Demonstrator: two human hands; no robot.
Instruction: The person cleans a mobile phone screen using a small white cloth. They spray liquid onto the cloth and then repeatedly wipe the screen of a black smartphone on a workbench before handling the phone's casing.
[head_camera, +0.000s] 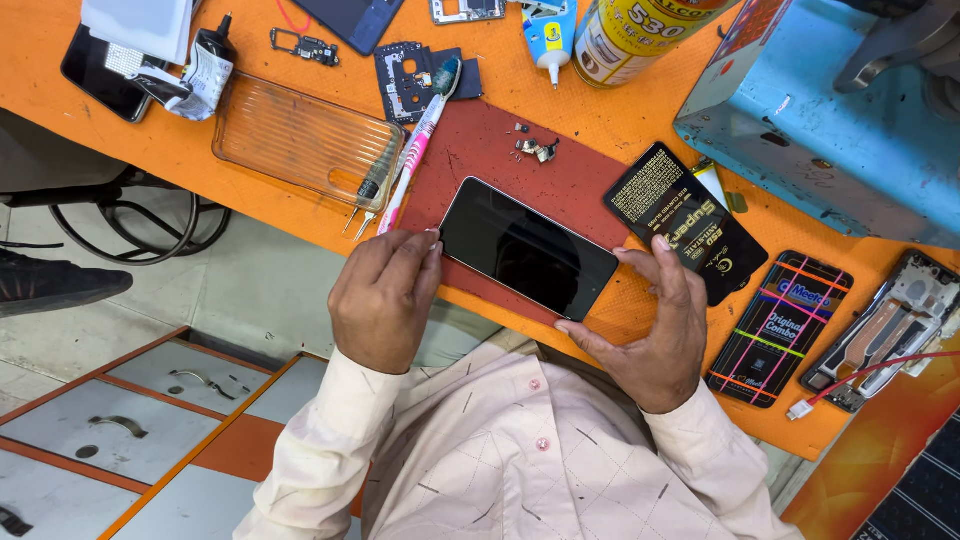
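Holding a dark phone (528, 248) by its two short ends, both hands rest at the near edge of the orange table (180, 150). The left hand (385, 300) curls its fingers (425, 245) against one end; the right hand (655, 325) pinches the other end between thumb and forefinger. Both are closed lightly on it. The phone lies screen up on a red mat (500, 155).

It looks thin, stiff and light, with smooth glass that would likely be slippery and crack easily, so the edges seem the safest place to grip, not the face.

Beside the right hand lies a flat black packet (690, 220) with gold print, and past it a black packet (785, 330) with bright crossing stripes. A yellow can (630, 30) and a small blue-and-white glue bottle (550, 35) stand at the far edge. A clear ribbed phone case (300, 140) lies to the left.
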